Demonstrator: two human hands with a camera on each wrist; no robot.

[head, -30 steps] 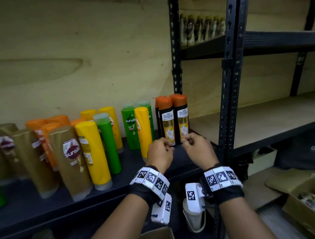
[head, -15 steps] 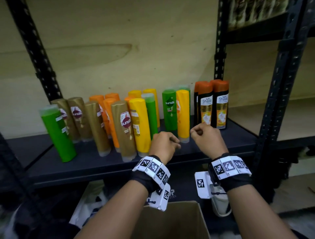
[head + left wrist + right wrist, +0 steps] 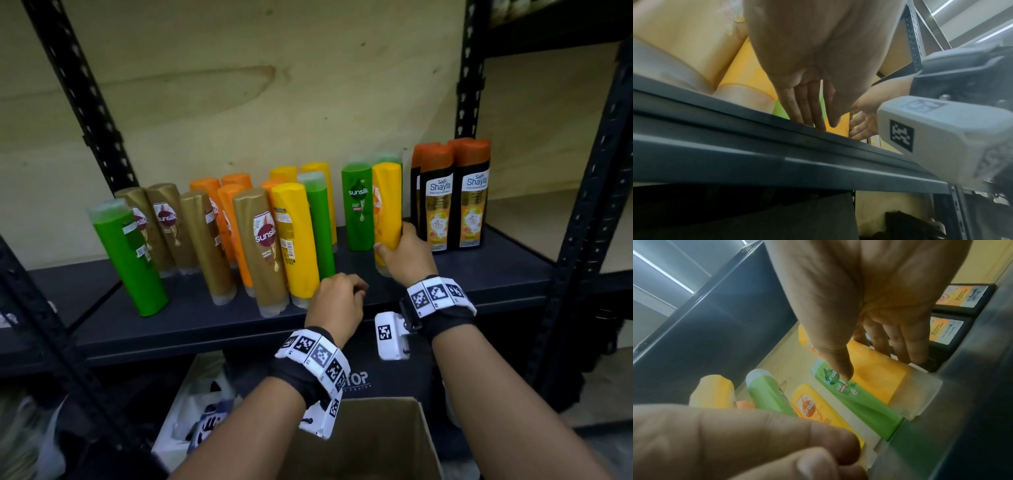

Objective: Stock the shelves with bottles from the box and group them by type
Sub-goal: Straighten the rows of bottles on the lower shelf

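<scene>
My right hand [image 3: 402, 255] grips the lower part of a yellow Sunsilk bottle [image 3: 387, 192] that stands on the dark shelf [image 3: 479, 270]. In the right wrist view the thumb and fingers [image 3: 906, 353] wrap the yellow bottle [image 3: 890, 386]. Just left of it stands a green Sunsilk bottle [image 3: 358, 205], and to its right a pair of black Shayla bottles [image 3: 474, 195]. My left hand [image 3: 339, 298] hovers over the shelf's front edge with loosely curled fingers and holds nothing. The left wrist view shows its fingers [image 3: 807, 104] pointing down at the edge.
Gold bottles [image 3: 263, 246], orange bottles [image 3: 205, 192], another yellow bottle [image 3: 296, 240] and green bottles [image 3: 128, 257] stand mixed on the shelf's left and middle. An open cardboard box [image 3: 370, 442] sits below my arms. Black uprights [image 3: 582, 205] frame the bay.
My right hand reached forward and took hold of the yellow bottle. My left hand moved left and lower toward the shelf edge. The head view swung left.
</scene>
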